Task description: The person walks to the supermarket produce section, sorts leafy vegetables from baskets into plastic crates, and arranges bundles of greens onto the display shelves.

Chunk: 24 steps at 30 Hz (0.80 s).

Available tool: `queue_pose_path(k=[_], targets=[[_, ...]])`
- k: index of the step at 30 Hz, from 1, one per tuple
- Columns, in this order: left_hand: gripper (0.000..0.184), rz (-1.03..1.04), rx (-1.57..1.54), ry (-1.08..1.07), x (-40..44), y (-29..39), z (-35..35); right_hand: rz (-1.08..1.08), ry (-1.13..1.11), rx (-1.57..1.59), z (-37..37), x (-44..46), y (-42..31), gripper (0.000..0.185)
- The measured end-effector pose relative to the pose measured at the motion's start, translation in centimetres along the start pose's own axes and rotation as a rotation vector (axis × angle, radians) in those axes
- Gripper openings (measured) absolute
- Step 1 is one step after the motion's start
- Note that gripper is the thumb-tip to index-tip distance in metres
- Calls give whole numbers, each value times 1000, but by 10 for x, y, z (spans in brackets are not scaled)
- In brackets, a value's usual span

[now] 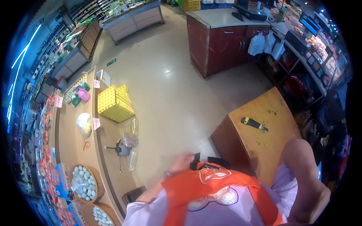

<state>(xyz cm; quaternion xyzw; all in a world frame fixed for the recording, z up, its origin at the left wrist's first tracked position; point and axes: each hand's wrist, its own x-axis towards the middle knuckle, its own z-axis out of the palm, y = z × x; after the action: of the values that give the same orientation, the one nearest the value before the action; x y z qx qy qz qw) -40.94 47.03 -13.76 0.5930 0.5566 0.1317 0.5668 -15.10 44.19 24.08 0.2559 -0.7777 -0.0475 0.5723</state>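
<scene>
My left hand (183, 160) hangs low beside the front of my orange apron (215, 175). Its fingers are blurred and look partly curled. Right beside them is a dark, pointed shape (195, 161); whether they touch it I cannot tell. On the right, my bare right arm (301, 158) is sharply bent, elbow out over the wooden table, and my right hand is not clearly visible near the bottom edge. A black and yellow utility knife (254, 124) lies on that wooden table (271, 150), among small green scraps.
At left, a wooden shelf (103, 165) carries baskets of pale eggs (83, 182) and a tied plastic bag (84, 124). Yellow egg trays (115, 102) are stacked beside it, near plastic bottles (134, 126). Ahead stands a red-brown counter (222, 49); tiled floor (166, 90) runs between.
</scene>
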Motion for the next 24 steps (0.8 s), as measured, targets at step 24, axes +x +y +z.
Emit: queue_pose_path(k=[24], targets=[[26,-735,-376,325,241,-193,-227,-53,11,59,-98,-202,379,26]])
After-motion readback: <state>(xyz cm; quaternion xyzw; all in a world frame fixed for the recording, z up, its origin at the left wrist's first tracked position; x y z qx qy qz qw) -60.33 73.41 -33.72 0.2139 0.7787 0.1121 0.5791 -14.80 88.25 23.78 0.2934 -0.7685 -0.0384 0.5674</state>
